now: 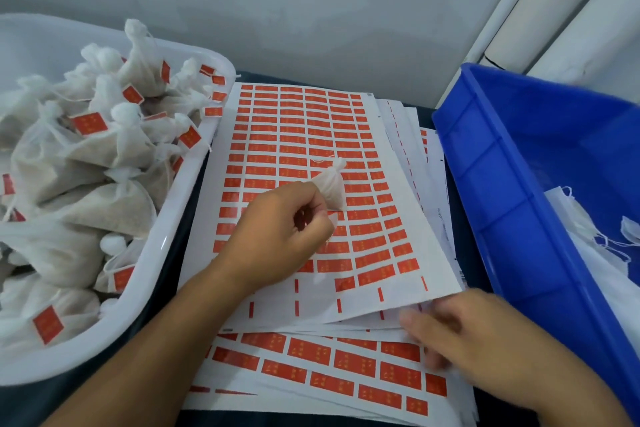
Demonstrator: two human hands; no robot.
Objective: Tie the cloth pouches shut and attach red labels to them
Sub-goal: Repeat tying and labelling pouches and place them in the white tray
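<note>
Seen from above at a labelling station: left hand curled around a small white cloth pouch, fingers and thumb closed on its lower body, gathered neck pointing up and away toward the wall. Pouch held over the middle of the top label sheet, long axis running roughly from hand to far edge of the sheet. Right hand, blurred, fingers loosely spread and holding nothing, resting at the near right corner of that sheet beside the last remaining red labels in the bottom rows; right hand nearer those labels, left hand nearer the pouch, so a peel by the right hand looks the likely next move. Sheet glossy white backing paper, bottom rows already stripped to bare strips, lying on a stack of further sheets printed with larger red rectangles. At left, a smooth white plastic tray heaped with soft, gauzy, filled pouches, tied at the neck and each tagged with a red label. At right, a rigid blue plastic bin holding limp white cloth with loose strings. Dark tabletop showing between tray and sheets.
</note>
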